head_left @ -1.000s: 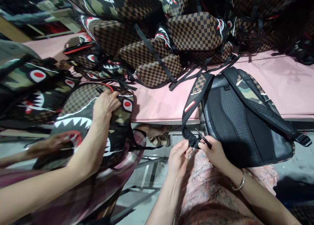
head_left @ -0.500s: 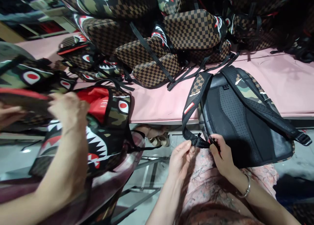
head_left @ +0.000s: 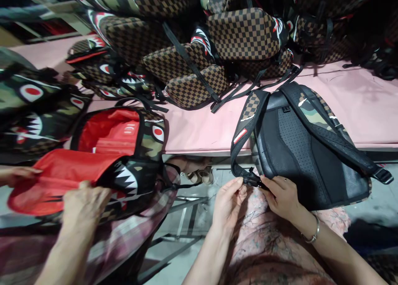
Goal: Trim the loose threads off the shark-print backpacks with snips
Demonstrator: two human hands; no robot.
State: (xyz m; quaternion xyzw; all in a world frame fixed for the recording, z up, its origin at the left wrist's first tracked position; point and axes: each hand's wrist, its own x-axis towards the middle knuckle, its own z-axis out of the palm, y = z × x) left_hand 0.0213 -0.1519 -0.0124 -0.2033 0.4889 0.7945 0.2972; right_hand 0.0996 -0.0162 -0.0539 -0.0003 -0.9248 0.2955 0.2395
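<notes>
A backpack (head_left: 298, 152) with a black padded back panel leans on the edge of the pink table and my lap, its back towards me. Both its shoulder straps face up, with checkered and camouflage patches. At the lower end of the left strap is a black buckle (head_left: 251, 178). My left hand (head_left: 231, 198) pinches the strap by this buckle between thumb and fingers. On the other side of it, my right hand (head_left: 280, 196), with a bracelet at the wrist, is closed on the black webbing; the fingers partly hide it.
Checkered backpacks (head_left: 245, 34) are piled along the back of the pink table (head_left: 192, 129). At left, a co-worker's hands (head_left: 82, 208) hold open a shark-face backpack (head_left: 149, 152) with red lining (head_left: 77, 165). Metal frame bars (head_left: 174, 245) stand below, between us.
My right hand has turned over, its back now facing up beside the buckle; my left hand stays in place. The co-worker has folded the neighbouring backpack's front panel down, exposing its red lining.
</notes>
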